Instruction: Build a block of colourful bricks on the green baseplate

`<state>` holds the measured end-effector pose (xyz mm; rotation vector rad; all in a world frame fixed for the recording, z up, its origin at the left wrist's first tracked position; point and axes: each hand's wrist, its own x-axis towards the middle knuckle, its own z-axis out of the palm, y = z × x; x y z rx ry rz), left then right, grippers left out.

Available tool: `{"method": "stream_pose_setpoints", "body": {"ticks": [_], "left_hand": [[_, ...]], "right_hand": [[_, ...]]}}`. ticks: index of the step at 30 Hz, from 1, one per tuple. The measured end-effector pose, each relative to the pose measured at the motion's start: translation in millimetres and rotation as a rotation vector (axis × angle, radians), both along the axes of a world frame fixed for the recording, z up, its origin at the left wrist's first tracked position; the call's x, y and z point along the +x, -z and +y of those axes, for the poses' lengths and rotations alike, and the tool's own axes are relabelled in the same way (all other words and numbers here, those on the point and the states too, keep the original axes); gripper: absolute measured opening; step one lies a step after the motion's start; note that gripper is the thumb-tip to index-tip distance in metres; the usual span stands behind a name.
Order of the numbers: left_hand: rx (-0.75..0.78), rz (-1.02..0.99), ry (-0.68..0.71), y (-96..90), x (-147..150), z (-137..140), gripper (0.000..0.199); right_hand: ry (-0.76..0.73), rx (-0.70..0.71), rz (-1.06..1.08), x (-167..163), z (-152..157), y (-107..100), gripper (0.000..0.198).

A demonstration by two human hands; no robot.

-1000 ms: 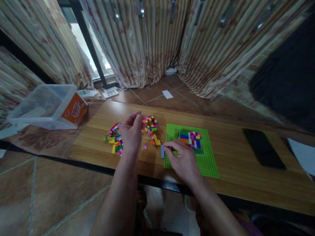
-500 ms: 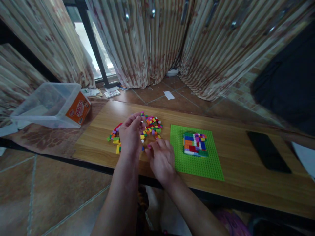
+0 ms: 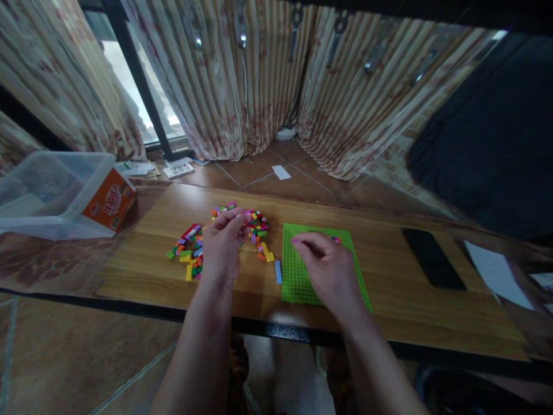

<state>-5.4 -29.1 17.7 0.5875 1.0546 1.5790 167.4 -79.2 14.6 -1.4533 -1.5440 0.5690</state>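
Note:
My left hand [image 3: 222, 245] is over the loose building bricks [image 3: 259, 222], thumb and fingers pinched together. Whatever is between its fingertips is too small to make out against the pile behind. My right hand [image 3: 330, 268] is raised above the green baseplate [image 3: 296, 282], its thumb and forefinger closed on a small pink brick [image 3: 294, 238]. It covers most of the brick build on the baseplate; only a few coloured bricks [image 3: 336, 239] show past its knuckles. A light blue long brick [image 3: 277, 272] lies on the table at the baseplate's left edge.
The wooden table [image 3: 147, 265] has a black front edge. A clear plastic bin [image 3: 56, 225] with an orange label stands at the left. To the right lie a black phone-like slab [image 3: 433, 258] and white paper [image 3: 496, 274]. Curtains [image 3: 268, 86] hang behind.
My right hand has moved right from the loose bricks to above the baseplate with the pink brick. My left hand stays pinched over the pile. The view has shifted to the right.

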Motion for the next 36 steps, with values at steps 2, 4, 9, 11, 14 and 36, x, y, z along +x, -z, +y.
{"method": "stream_pose_setpoints", "body": {"ticks": [2,4,9,11,14,36], "left_hand": [[-0.011,0.05,0.05,1.3,8,-1,0.027],[-0.013,0.093,0.09,3.6,18,-2,0.026],[-0.018,0.197,0.16,9.1,39,-3,0.024],[-0.014,0.23,0.177,9.6,45,-3,0.023],[-0.002,0.292,0.189,10.7,52,-3,0.02],[0.096,0.565,0.249,25.8,52,0,0.016]], "right_hand": [[0.133,-0.053,0.026,38,4,-2,0.021],[0.237,-0.137,-0.011,73,6,0,0.024],[0.257,-0.273,-0.121,112,3,9,0.024],[0.239,-0.294,-0.173,109,3,13,0.018],[0.259,-0.307,-0.261,98,8,18,0.009],[0.291,-0.277,-0.099,92,14,36,0.015]]}}
